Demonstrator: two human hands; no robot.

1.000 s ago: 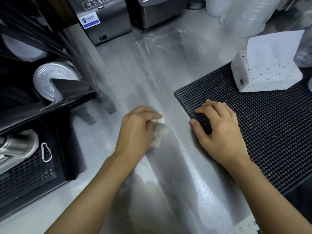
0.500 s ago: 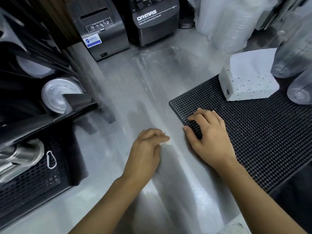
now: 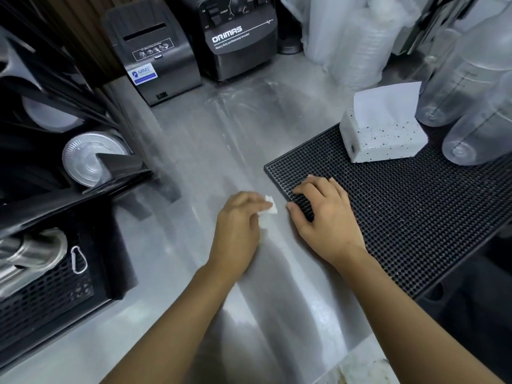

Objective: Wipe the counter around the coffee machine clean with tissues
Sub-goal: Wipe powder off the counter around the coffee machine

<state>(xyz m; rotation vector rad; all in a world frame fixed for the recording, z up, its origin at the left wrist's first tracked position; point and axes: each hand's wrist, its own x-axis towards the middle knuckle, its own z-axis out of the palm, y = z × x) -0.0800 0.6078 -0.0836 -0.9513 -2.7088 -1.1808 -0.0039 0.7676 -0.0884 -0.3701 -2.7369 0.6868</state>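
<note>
Streaky steel surface fills the middle. Black rubber mat lies on its right side. Blender base and receipt printer stand at the far edge. Speckled tissue box sits on the mat's far part, one sheet sticking up. Right hand rests on the mat's left edge, fingers loosely bent, holding nothing, thumb against the rim. Left hand is just left of it, fingers curled round a crumpled white tissue, which sits on the surface beside the mat.
</note>
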